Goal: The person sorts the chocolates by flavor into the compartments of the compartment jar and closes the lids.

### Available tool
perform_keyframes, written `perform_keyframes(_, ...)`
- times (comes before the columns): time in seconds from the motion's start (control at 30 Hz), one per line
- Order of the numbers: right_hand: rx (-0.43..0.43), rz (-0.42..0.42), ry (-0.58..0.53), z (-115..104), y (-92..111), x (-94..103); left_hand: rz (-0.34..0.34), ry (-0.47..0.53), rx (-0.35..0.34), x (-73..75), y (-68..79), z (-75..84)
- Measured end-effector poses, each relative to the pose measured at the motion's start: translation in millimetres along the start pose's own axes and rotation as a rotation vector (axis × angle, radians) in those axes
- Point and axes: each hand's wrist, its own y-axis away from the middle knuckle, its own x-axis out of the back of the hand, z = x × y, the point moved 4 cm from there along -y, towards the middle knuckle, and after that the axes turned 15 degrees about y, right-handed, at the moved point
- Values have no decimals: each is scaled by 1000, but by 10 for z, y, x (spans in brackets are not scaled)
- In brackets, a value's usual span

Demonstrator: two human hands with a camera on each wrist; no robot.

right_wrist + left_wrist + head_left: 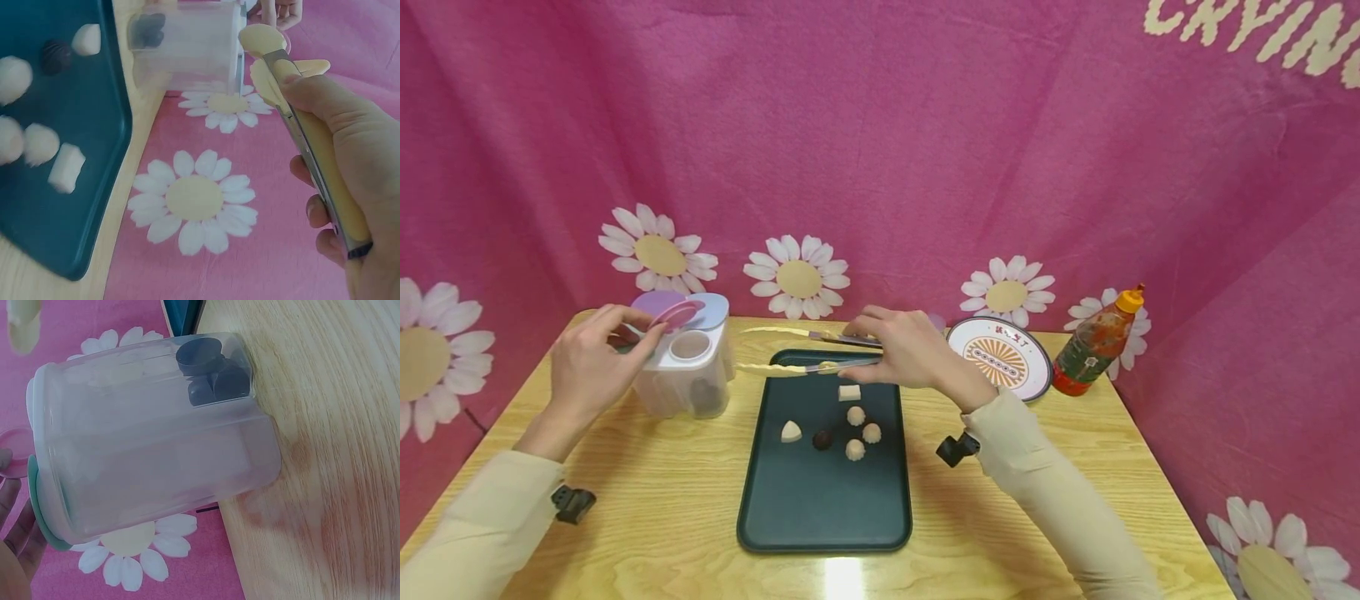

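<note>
My left hand pinches the raised round pink lid of a clear lidded container. Beside that lid, one compartment's round opening is uncovered. Several dark pieces lie at the bottom of the container in the left wrist view. My right hand grips a pair of metal tongs with yellow scalloped tips, thumb along one arm. Their two arms are spread apart, pointing left toward the container above the tray's far end, with nothing between the tips.
A dark green tray holds several small pale moulded pieces and one dark piece. At the back right, a patterned plate leans beside a red sauce bottle. A pink flowered cloth hangs behind the wooden table.
</note>
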Motion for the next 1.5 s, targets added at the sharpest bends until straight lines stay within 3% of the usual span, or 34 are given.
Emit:
perform_keyframes(0.43,-53,-77,37,190,573,1,6,2,-2,2,-2,-18)
perform_keyframes(0.73,-12,-99,117,210,827,-90,4,-3,1,4,6,-18)
perform_keyframes(1.03,32,-146,126,136,952,-212,2,-5,1,5,8,-27)
perform_keyframes(1.5,87,-209,127,27,927,-325,-3,-9,-2,5,12,-22)
